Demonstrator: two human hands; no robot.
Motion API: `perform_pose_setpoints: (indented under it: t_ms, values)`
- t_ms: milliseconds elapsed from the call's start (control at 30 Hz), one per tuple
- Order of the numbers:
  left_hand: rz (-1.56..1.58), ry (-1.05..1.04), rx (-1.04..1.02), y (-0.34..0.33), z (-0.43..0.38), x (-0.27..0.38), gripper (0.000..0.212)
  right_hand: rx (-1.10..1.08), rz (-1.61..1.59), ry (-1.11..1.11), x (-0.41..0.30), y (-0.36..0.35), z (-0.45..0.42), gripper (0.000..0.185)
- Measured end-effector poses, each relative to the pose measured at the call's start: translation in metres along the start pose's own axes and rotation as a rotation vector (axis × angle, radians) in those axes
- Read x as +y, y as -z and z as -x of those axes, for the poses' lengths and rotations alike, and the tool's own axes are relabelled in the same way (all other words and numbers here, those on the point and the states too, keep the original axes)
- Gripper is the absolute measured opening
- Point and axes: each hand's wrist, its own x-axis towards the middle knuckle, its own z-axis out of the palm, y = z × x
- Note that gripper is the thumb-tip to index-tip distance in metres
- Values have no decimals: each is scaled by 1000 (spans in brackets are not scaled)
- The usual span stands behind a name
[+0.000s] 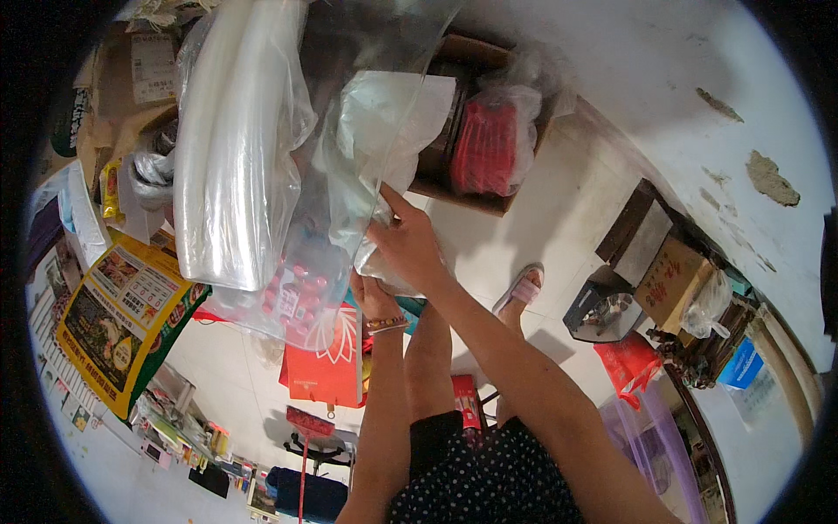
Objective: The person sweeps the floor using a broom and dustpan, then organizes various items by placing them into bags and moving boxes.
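In the middle of the head view a crumpled white translucent plastic sheet or bag [386, 124] hangs down. My right hand [409, 242] grips its lower part between thumb and fingers. Just below and to the left, my left hand [376, 295], with a beaded bracelet at the wrist, has its fingers at the bag's bottom edge; whether they close on it is hidden. A large clear plastic sheet edge crosses in front of the bag. Left of my hands lie long bundles of clear plastic bags [229, 157], beside a clear pack of small pink items [301, 295].
An open cardboard box [458, 190] on the floor holds a wrapped red pack [488, 147]. A red gift box or bag [321, 367] stands below. A yellow and green packet [118, 321] sits left; a black bin [602, 304] and cardboard boxes [671, 281] stand along the right wall.
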Motion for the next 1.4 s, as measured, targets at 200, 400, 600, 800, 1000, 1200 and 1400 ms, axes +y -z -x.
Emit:
perform_pose_setpoints:
  t_ms: [200, 400, 600, 800, 1000, 1200, 1400]
  values:
    - [-120, 44, 120, 9, -12, 2, 27, -75, -33, 135, 2, -12, -15, 55]
    - [-353, -149, 107, 2, -10, 3, 25, -282, 232, 181, -22, 1, -27, 55]
    - [-572, -420, 168, 30, -30, -22, 26, -431, 21, 341, 1, -6, -66, 45]
    - [-787, -339, 266, 55, -23, -29, 31, -603, 53, -257, -41, -5, -110, 61]
    - [-161, -196, 279, -11, 30, -3, 52, -747, 342, -340, -46, 4, -146, 52]
    - [-637, -176, 366, -30, 19, -1, 47, -555, 724, 333, -21, 3, -162, 35]
    - [-723, -306, 476, 4, -2, -32, 26, -529, 170, -11, -57, 1, -174, 50]
